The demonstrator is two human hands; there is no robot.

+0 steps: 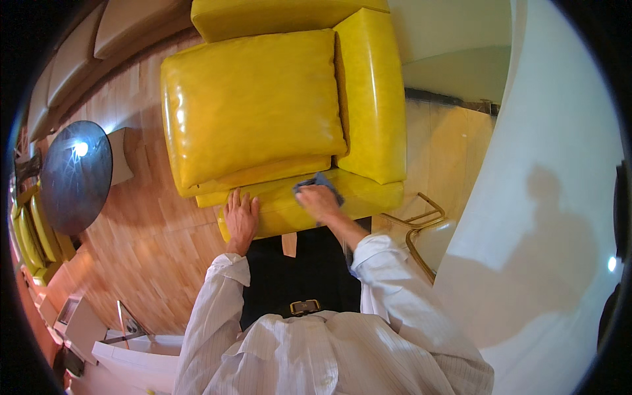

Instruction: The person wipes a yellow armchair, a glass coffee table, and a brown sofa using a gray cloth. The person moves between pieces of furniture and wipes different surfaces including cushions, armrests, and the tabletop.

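A glossy yellow leather armchair [250, 105] with a large loose seat cushion fills the upper middle. My left hand [241, 217] rests on the chair's lower padded edge, fingers stretched and slightly apart. To its right, my right hand [317, 201] grips a grey-blue cloth [332, 187] against that same yellow edge. The cloth is partly hidden by the hand.
Round dark table [76, 191], yellow seat [36, 240] and brown sofa [131, 23] at left; wooden floor [131, 257] between. A gold metal frame [428, 210] stands right, beside a white wall [540, 99] bearing a shadow. White furniture [138, 359] sits lower left.
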